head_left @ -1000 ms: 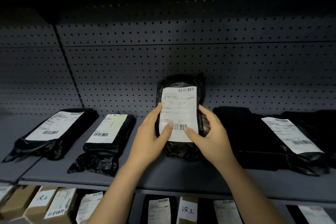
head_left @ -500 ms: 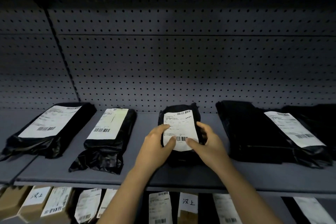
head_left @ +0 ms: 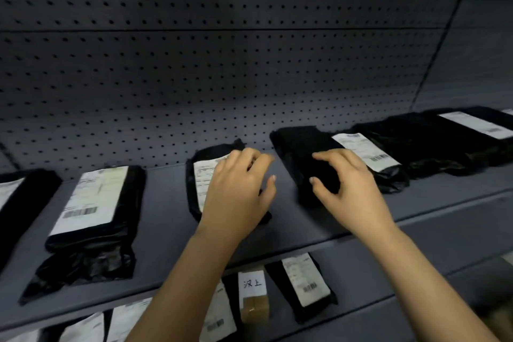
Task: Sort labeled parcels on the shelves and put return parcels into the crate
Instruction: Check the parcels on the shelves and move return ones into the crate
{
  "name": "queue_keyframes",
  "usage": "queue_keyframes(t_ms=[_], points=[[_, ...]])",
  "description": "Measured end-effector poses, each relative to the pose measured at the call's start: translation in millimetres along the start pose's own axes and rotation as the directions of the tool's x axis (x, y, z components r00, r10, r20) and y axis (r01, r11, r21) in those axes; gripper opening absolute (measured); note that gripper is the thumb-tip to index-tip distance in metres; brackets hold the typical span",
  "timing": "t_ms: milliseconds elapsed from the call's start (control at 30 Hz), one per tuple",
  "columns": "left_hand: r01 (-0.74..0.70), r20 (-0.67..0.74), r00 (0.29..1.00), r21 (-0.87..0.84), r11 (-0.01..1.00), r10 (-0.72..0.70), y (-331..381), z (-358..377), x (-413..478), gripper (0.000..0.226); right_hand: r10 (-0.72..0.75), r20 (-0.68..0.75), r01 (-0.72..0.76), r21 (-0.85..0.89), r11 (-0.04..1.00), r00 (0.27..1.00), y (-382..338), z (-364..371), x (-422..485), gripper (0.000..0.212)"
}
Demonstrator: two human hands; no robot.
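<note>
- Parcels in black plastic lie in a row on a grey shelf (head_left: 166,203), backed by a perforated wall (head_left: 222,78).
- Small black parcel (head_left: 197,189) lies flat mid-shelf, white label up, its far end near the wall.
- Left hand (head_left: 236,191) is over this parcel's right half, palm down. Its fingers (head_left: 249,157) are loosely bent and close together, the thumb (head_left: 270,186) held apart to the right, past the parcel's edge. They clasp nothing; I cannot tell whether the palm touches the plastic.
- Right hand (head_left: 349,189) is over the near end of the larger black parcel (head_left: 299,144) just to the right. Its fingers (head_left: 333,155) are gently curved and slightly spread, thumb tip against the dark plastic, with no grip closed.
- Label (head_left: 363,151) of that larger parcel shows beyond the right hand.
- Left of the small parcel lies a labelled parcel (head_left: 94,230); further dark parcels (head_left: 444,141) lie far right.
- Below, a lower shelf holds a brown box (head_left: 254,309) with a handwritten tag and a black labelled parcel (head_left: 302,286).
</note>
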State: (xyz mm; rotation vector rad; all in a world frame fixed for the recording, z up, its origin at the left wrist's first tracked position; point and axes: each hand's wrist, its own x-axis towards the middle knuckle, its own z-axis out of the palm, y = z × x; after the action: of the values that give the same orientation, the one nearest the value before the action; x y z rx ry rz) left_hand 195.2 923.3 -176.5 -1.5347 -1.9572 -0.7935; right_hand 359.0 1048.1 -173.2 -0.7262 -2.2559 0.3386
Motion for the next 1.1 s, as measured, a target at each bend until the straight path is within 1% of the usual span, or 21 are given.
queue_keyframes(t_ms=[100, 200, 367, 467, 533, 600, 667, 733, 800, 900, 967, 1100], points=[[-0.067, 0.011, 0.998, -0.034, 0.997, 0.068, 17.5, 11.6, 7.1, 0.029, 0.052, -0.039, -0.053, -0.037, 0.998, 0.998, 17.1, -19.0, -12.0, 0.037], [-0.09, 0.029, 0.995, -0.046, 0.995, 0.092, 33.9, 20.6, 12.1, 0.029, 0.088, -0.065, -0.091, -0.051, 0.995, 0.994, 33.7, -32.6, -18.9, 0.037], [-0.068, 0.077, 0.994, -0.052, 0.996, 0.072, 51.9, 37.2, 20.9, 0.029, 0.111, -0.05, -0.113, -0.031, 0.993, 0.992, 64.3, -39.2, -15.3, 0.038], [-0.031, 0.108, 0.994, -0.034, 0.999, 0.034, 63.6, 47.9, 27.2, 0.029, 0.11, -0.01, -0.11, 0.004, 0.994, 0.994, 83.7, -37.7, -6.9, 0.041], [0.0, 0.135, 0.991, -0.018, 1.0, 0.003, 71.1, 54.7, 31.0, 0.031, 0.096, 0.047, -0.097, 0.023, 0.995, 0.994, 96.0, -36.2, 0.2, 0.048], [0.043, 0.185, 0.982, 0.001, 0.999, -0.042, 77.8, 60.7, 34.5, 0.038, 0.067, 0.122, -0.07, 0.02, 0.997, 0.99, 108.2, -33.4, 7.1, 0.063], [0.084, 0.242, 0.966, 0.024, 0.996, -0.088, 83.9, 67.1, 36.9, 0.049, 0.035, 0.189, -0.03, -0.03, 0.999, 0.981, 120.2, -30.3, 13.4, 0.079], [0.11, 0.279, 0.953, 0.031, 0.993, -0.114, 89.3, 73.1, 38.1, 0.059, 0.001, 0.24, 0.024, -0.097, 0.995, 0.971, 130.9, -28.5, 19.4, 0.087], [0.134, 0.309, 0.941, 0.034, 0.99, -0.138, 93.4, 78.9, 37.6, 0.064, -0.024, 0.286, 0.063, -0.128, 0.99, 0.958, 139.0, -27.9, 24.3, 0.086], [0.203, 0.346, 0.917, 0.022, 0.979, -0.197, 97.6, 87.8, 31.3, 0.069, -0.099, 0.327, 0.137, -0.093, 0.986, 0.94, 148.6, -24.5, 27.9, 0.076], [0.248, 0.343, 0.911, -0.006, 0.969, -0.231, 99.4, 92.1, 26.4, 0.068, -0.155, 0.323, 0.181, -0.049, 0.982, 0.934, 152.7, -21.0, 28.5, 0.07], [0.301, 0.321, 0.908, -0.053, 0.952, -0.269, 98.6, 91.3, 21.1, 0.065, -0.221, 0.258, 0.222, 0.027, 0.975, 0.94, 156.6, -14.1, 30.7, 0.066]])
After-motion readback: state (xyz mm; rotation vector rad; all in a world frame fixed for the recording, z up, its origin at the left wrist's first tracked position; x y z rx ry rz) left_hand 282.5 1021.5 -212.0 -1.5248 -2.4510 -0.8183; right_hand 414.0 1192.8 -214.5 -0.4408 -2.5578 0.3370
